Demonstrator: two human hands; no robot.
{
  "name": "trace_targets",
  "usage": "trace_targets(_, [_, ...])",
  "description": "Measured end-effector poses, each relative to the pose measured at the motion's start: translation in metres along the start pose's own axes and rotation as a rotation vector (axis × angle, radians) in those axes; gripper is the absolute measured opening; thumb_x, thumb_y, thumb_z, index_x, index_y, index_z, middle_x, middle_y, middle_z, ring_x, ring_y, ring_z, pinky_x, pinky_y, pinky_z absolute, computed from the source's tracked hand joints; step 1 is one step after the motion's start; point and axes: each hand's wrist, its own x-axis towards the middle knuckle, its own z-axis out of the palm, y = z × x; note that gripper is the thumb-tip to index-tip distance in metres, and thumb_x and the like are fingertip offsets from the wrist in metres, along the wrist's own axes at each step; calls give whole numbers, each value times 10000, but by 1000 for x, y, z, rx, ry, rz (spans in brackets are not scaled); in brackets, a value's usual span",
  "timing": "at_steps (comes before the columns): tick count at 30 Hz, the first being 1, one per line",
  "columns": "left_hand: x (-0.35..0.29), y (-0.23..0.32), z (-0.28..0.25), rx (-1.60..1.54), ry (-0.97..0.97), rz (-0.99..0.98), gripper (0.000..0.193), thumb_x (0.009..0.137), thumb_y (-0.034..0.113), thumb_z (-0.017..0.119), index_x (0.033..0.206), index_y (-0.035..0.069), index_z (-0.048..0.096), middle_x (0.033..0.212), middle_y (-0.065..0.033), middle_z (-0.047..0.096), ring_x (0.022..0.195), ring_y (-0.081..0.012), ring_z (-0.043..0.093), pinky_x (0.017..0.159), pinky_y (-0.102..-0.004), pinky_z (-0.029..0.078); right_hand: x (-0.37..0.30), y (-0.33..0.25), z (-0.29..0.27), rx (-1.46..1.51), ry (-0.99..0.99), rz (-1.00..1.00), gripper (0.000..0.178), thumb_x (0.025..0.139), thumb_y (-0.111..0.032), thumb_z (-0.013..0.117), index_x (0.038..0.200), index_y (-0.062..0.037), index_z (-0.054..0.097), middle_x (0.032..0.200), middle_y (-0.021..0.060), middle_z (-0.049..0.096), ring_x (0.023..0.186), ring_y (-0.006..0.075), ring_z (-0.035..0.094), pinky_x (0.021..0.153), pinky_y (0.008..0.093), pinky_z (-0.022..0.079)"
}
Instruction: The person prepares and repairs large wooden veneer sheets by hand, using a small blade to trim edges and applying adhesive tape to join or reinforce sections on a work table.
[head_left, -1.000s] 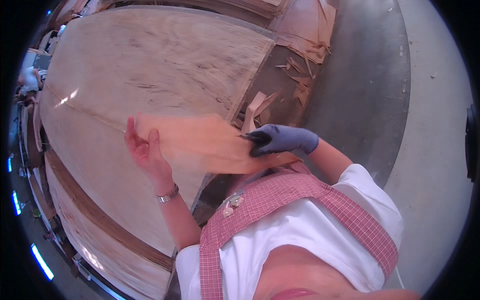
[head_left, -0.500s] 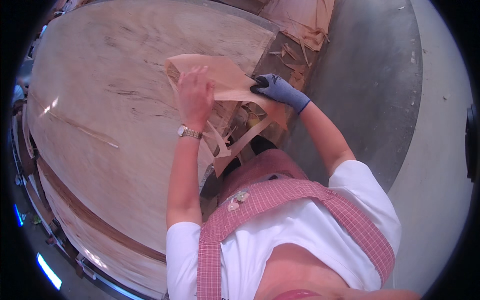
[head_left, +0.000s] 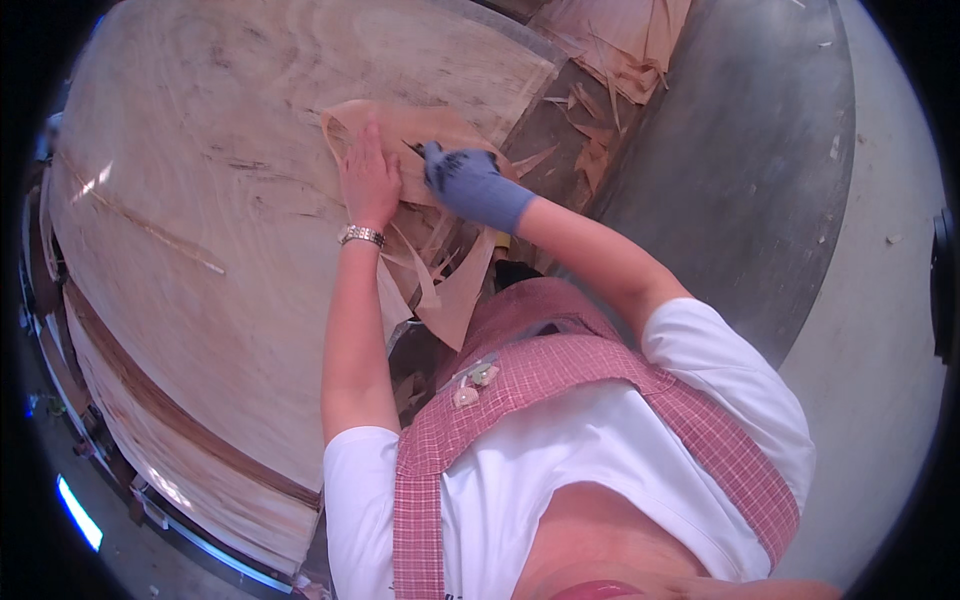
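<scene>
A thin tan sheet of wood veneer (head_left: 440, 122) lies on the broad plywood surface (head_left: 230, 80), near its right edge. My bare left hand (head_left: 370, 182), a metal watch at its wrist, rests flat on the veneer with fingers stretched out. Closed in a grey-blue glove, my right hand (head_left: 472, 184) is over the same sheet, just right of the left hand. A thin dark blade tip, seemingly of a knife (head_left: 413, 149), sticks out from the gloved fingers; its handle is hidden. Torn veneer strips (head_left: 458, 292) hang below my hands, in front of my apron.
Veneer scraps (head_left: 592, 150) litter the gap right of the plywood. Crumpled veneer sheets (head_left: 615, 40) lie at the far end. A dark grey flat surface (head_left: 730, 180) spreads to the right, with pale floor (head_left: 880, 320) beyond it.
My right hand has let go of the veneer's right edge and moved left over the sheet, where a dark blade tip now shows. My left hand presses the veneer flatter; a strip has dropped.
</scene>
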Motion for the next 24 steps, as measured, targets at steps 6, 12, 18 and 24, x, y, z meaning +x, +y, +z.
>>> trace_targets(6, [4,17,-11,140,-18,-38,532,908,262,564,1422,159,469,1438,-87,465,1331,-286,421,1084,-462,334,13,-14,25,-126,219,-87,348,865,-172,548,1133,31,455,778,155,705,677,283,710,560,390,526])
trace_targets(12, [4,26,-6,178,93,-85,684,818,499,671,1394,166,513,1451,-84,456,1347,-282,404,1086,-465,343,-36,27,-3,-130,-209,-103,381,878,-180,550,1211,-14,466,779,142,691,715,319,702,590,442,519])
trace_targets(18, [9,33,-13,135,37,-117,808,735,580,723,1377,131,525,1488,-85,425,1390,-270,353,1114,-474,304,-21,129,-50,-220,-304,-416,312,889,-168,533,1192,-106,491,770,131,671,683,347,673,577,441,501])
trace_targets(24, [4,30,-10,26,53,-208,934,690,543,777,1440,118,418,1484,-91,429,1374,-288,372,1116,-470,302,13,106,-66,-279,-145,-421,222,924,-202,510,1138,-139,514,846,155,671,710,341,677,583,476,505])
